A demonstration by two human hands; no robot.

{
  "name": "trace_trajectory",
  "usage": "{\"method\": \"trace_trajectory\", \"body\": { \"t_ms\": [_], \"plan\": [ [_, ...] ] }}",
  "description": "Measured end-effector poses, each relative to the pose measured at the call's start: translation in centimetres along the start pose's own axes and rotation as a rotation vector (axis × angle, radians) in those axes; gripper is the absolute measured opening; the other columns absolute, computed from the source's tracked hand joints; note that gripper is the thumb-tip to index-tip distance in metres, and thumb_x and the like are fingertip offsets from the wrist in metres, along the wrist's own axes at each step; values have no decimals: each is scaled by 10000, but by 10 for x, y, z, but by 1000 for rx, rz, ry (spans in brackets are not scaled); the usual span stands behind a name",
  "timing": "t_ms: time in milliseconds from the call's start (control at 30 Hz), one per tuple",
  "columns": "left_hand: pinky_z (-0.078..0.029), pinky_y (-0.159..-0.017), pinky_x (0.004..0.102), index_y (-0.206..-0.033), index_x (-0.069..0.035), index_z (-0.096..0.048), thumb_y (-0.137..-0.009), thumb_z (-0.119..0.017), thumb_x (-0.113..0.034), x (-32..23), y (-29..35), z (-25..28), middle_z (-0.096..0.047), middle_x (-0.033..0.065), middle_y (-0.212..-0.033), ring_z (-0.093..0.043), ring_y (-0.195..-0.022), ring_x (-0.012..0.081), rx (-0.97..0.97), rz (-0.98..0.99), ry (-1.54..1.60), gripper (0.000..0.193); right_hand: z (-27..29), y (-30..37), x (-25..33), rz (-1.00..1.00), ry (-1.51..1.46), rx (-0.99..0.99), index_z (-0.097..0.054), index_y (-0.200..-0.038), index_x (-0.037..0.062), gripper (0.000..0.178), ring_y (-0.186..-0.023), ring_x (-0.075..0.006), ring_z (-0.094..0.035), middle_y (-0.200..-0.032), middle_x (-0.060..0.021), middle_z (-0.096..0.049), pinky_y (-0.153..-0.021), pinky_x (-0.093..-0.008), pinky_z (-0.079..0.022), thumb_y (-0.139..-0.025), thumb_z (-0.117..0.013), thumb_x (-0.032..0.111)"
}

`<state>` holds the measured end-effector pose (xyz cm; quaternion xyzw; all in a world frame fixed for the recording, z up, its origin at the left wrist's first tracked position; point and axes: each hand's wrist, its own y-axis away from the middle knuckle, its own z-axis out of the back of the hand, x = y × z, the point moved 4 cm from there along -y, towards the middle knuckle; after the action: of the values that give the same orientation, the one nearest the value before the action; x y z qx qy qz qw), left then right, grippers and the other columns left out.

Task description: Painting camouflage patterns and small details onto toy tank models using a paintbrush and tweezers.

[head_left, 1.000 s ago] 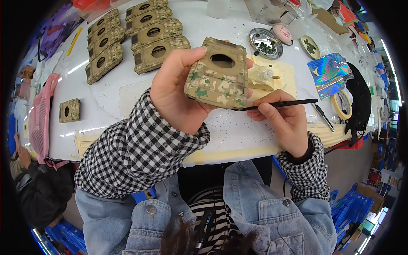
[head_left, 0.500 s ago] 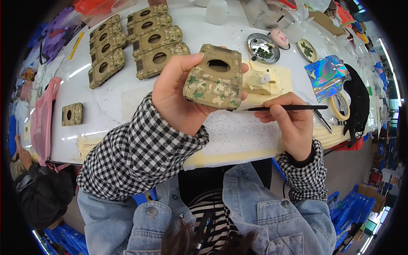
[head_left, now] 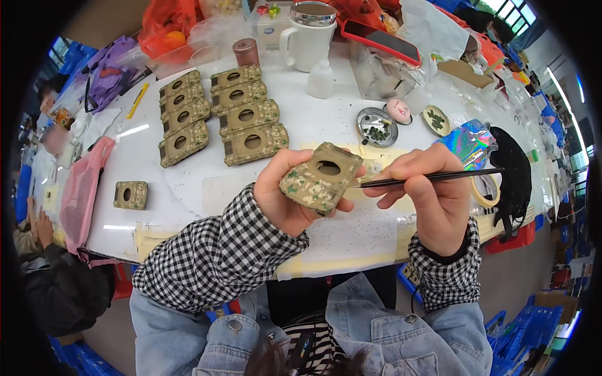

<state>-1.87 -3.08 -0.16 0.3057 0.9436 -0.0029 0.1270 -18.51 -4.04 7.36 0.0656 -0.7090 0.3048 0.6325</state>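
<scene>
My left hand [head_left: 285, 188] is wrapped round a tan and green pixel-camouflage model tank hull top [head_left: 323, 177] with an oval hole, held tilted above the table. In a pinch, my right hand [head_left: 433, 194] holds slim black tweezers [head_left: 433, 178]. Their pointed tip reaches the hull's right edge; whether it grips anything is too small to tell. Similar camouflage hull tops stand in two rows [head_left: 182, 143] [head_left: 254, 143] at the back left, and a single smaller-looking one [head_left: 131, 195] lies at the left.
A round metal dish [head_left: 377, 127] holds dark green bits beside a pink oval case [head_left: 399, 111]. Nearby are a shallow dish [head_left: 436, 120], shiny holographic pouch [head_left: 467, 145] and tape roll [head_left: 485, 190]. A white mug [head_left: 309, 41] and red-edged phone [head_left: 381, 42] stand farther back; a pink mesh bag [head_left: 86, 191] lies left.
The view has tilted up, showing more of the table's back. My left hand has turned the hull top, and my right hand has raised its wrist, keeping the tweezers at the hull's edge.
</scene>
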Motion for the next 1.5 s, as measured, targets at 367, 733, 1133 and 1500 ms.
{"method": "trace_trajectory", "body": {
  "t_ms": [367, 733, 1133, 1500],
  "plan": [
    [-563, -561, 298, -1278, 9, -462, -898, -362, -334, 2, -1, 4, -640, 186, -1016, -671, -698, 306, -108, -4, -46, 521, -5, -13, -10, 5, -52, 93, -515, -976, -42, 122, -866, -147, -626, -978, -133, -589, -756, -252, -546, -935, -524, 72],
    [-587, -600, 340, -1261, 7, -466, -912, -375, -316, 4, -2, 7, -622, 202, -1047, -664, -740, 356, -20, 30, 50, 484, -5, -13, -13, 28, -23, 122, -544, -977, -58, 128, -831, -123, -627, -934, -110, -614, -779, -246, -522, -925, -542, 59],
    [-581, -588, 342, -1254, 5, -456, -903, -390, -315, 3, -3, 8, -609, 202, -1063, -662, -743, 352, -21, 12, 23, 479, -5, -12, -13, 64, 29, 96, -582, -939, -49, 102, -796, -116, -618, -891, -87, -613, -787, -254, -496, -908, -568, 48],
    [-586, -593, 346, -1253, 21, -449, -901, -389, -309, 3, -4, 8, -605, 214, -1058, -660, -744, 362, 7, 13, 45, 486, -5, -12, -14, 79, 52, 84, -595, -930, -43, 106, -788, -121, -621, -875, -80, -608, -893, -302, -466, -904, -578, 59]
  ]
}}
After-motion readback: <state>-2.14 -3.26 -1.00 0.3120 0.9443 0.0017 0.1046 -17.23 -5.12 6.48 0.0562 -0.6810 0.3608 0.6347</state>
